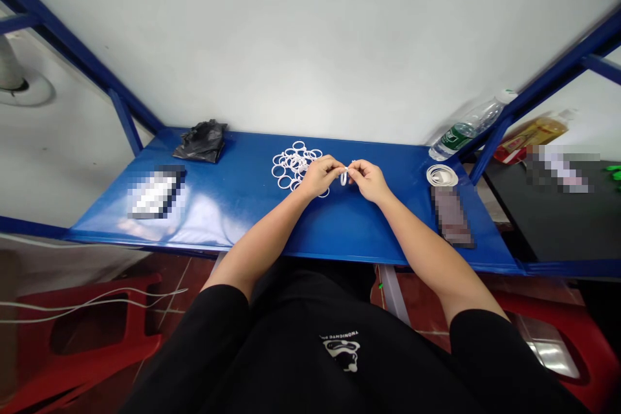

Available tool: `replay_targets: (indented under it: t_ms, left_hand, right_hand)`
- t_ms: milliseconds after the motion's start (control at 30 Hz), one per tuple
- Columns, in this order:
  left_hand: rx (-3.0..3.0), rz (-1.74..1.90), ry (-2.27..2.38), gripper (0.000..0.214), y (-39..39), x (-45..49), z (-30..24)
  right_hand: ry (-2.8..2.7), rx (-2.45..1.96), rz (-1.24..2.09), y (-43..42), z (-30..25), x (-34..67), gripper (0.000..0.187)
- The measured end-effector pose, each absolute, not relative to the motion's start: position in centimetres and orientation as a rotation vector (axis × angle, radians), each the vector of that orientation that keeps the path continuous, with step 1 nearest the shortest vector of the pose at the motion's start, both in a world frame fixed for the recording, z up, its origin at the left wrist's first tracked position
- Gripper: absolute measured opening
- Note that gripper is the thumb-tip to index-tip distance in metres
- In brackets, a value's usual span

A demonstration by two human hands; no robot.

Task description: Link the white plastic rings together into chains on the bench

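Between my two hands hangs a small white loop, thin like a band or strip. The fingertips of my left hand pinch it from the left. My right hand has its thumb and fingers closed on the loop's top from the other side. Just beyond and to the left of my left hand lies a loose pile of white rings, several overlapping, some with a small knob. My left hand covers part of this pile. Whether the loop's ends are joined is too small to tell.
The blue table carries a crumpled black plastic bag and a blurred-out item at left. To the right are a coiled white strip, a blurred dark rectangular item and a water bottle leaning by the blue frame.
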State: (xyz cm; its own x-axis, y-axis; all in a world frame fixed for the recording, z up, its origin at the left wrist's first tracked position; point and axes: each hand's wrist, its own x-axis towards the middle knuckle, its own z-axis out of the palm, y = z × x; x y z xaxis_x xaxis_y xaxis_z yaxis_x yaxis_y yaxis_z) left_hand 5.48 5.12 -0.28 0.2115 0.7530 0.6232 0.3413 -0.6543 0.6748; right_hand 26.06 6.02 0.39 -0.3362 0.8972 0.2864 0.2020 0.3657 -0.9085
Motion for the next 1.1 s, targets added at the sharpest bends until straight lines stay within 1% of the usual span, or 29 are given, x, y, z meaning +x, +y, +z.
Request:
replay_targets:
  t_ms: [133,233,367,467,600,700,800,867,967,1100]
  left_hand:
    - [2.127,1.444,1.027,0.024,5.1,5.6,-0.4]
    - [2.160,1.453,1.055,0.022,5.0,5.7,-0.4]
    - [2.218,1.512,1.112,0.017,5.1,5.1,-0.2]
    - [2.220,1.665,1.239,0.017,5.5,4.1,-0.1]
    - [2.183,1.791,1.477,0.014,6.2,2.7,-0.4]
    - [2.153,1.742,1.573,0.012,6.6,2.2,-0.6]
    - [2.203,1.670,1.559,0.010,6.7,2.2,-0.8]
    - [2.247,1.633,1.534,0.010,6.8,2.3,-0.9]
    - [2.282,1.579,1.540,0.009,6.7,2.5,-1.1]
    - [2.322,1.552,1.563,0.009,6.9,2.6,-1.5]
  right_hand:
    - [-1.767,-0.935,1.065,6.0,0.2,25.9,0.032]
    - [-1.793,-0.941,1.023,5.9,0.5,25.8,0.030]
    - [-1.878,-1.025,0.754,6.3,0.7,26.2,0.024]
    - [-1.951,-1.102,0.519,7.3,0.5,27.4,0.023]
    - [-2.016,-1.304,0.426,9.0,-0.1,29.3,0.025]
    - [-2.061,-1.415,0.373,9.8,-0.5,29.9,0.033]
    - [-2.142,-1.427,0.316,9.8,-0.7,29.4,0.042]
    - [-2.204,-1.428,0.306,9.6,-0.7,28.8,0.040]
    - [-2.261,-1.438,0.307,9.2,-0.5,28.4,0.032]
    - [-2.270,-1.420,0.311,8.9,-0.1,28.8,0.037]
